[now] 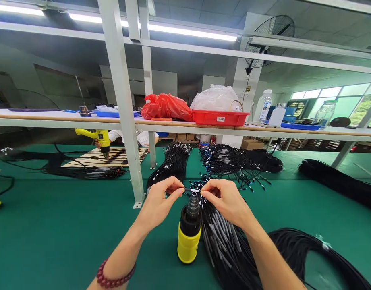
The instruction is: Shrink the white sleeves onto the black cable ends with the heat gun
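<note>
My left hand [162, 198] pinches one end of a thin black cable [187, 189], and my right hand [223, 197] pinches it on the other side. Between my fingertips the cable carries a short white sleeve [194, 190]. It is stretched level just over the nozzle of a yellow and black heat gun [189, 239], which stands upright with its nozzle pointing up. Whether the sleeve touches the nozzle cannot be told. Beside the heat gun, partly under my right forearm, lies a thick bundle of black cables with grey sleeves [223, 237].
More black cable bundles [233, 157] lie across the green table [67, 229]. A white post [125, 100] rises left of my hands, carrying a shelf [173, 125] with a red tray [220, 118]. Behind it, another person's hand holds a second yellow heat gun [100, 137].
</note>
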